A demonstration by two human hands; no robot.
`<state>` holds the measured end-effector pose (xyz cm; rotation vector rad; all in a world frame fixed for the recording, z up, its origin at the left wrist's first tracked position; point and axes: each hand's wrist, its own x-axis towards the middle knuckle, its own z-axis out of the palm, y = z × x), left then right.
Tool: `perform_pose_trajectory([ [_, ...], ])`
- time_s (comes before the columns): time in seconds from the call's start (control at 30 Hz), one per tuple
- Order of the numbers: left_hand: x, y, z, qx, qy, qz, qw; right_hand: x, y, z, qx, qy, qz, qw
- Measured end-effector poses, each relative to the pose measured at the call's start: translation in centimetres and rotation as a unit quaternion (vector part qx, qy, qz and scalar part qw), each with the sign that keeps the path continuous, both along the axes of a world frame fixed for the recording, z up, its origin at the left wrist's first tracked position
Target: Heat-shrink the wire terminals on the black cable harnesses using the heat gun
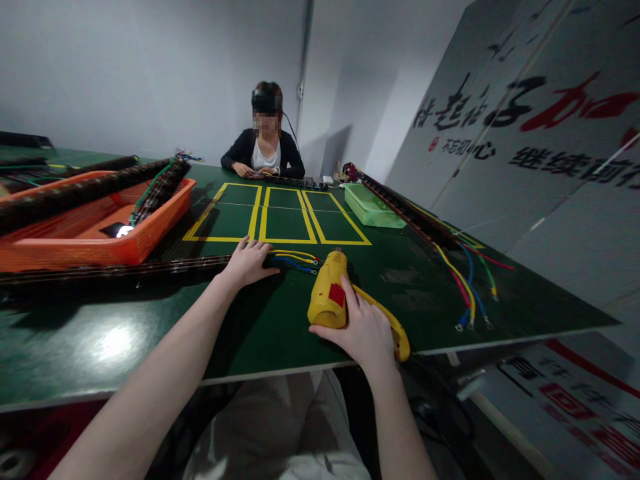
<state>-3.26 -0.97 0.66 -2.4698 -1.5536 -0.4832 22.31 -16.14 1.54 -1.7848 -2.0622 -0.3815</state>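
Near the green bench's [260, 350] front edge, my right hand [369, 328] grasps the yellow pistol-shaped heat gun [320, 300]; my left hand [249, 262] adjoins yellow-and-blue wires [295, 253], grip indeterminable.

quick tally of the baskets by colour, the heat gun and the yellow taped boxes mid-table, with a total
Orange basket: 1
Green basket: 1
Heat gun: 1
Yellow taped boxes: 3
Total: 6

yellow gun [325, 303]: smooth plastic | surface [270, 313] beneath gun: smooth, glossy | orange basket [110, 251] left of gun: plastic
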Motion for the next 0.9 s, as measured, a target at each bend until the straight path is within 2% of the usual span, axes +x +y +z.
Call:
perform_pose_trajectory([
  [0.2,-1.7,-0.2,1.1,-0.006,0.009,0.047,0.999,1.4,0.6,-0.1,0.015,-0.011,0.021,1.000],
  [0.4,-1.7,-1.5,2.6,0.108,-0.062,0.086,0.988,1.3,0.2,-0.2,0.008,-0.013,0.033,0.999],
  [0.5,-1.1,-2.2,2.9,0.130,-0.084,0.066,0.986,0.1,-0.1,0.2,-0.017,0.005,0.055,0.998],
  [0.67,0.5,-2.8,2.6,0.129,-0.065,-0.004,0.990,-2.8,-1.0,0.7,-0.056,0.065,0.139,0.987],
  [0.73,1.1,-3.0,2.5,0.131,-0.055,-0.029,0.989,-3.5,-1.4,1.1,-0.013,0.090,0.155,0.984],
  [0.8,1.5,-3.2,2.5,0.136,-0.054,-0.053,0.988,-3.8,-1.5,1.9,0.081,0.101,0.152,0.980],
  [0.87,1.9,-3.6,2.5,0.152,-0.062,-0.079,0.983,-3.9,-1.2,3.2,0.168,0.079,0.150,0.971],
  [0.9,2.1,-3.9,2.7,0.166,-0.067,-0.090,0.980,-4.1,-0.8,4.0,0.181,0.054,0.158,0.969],
])
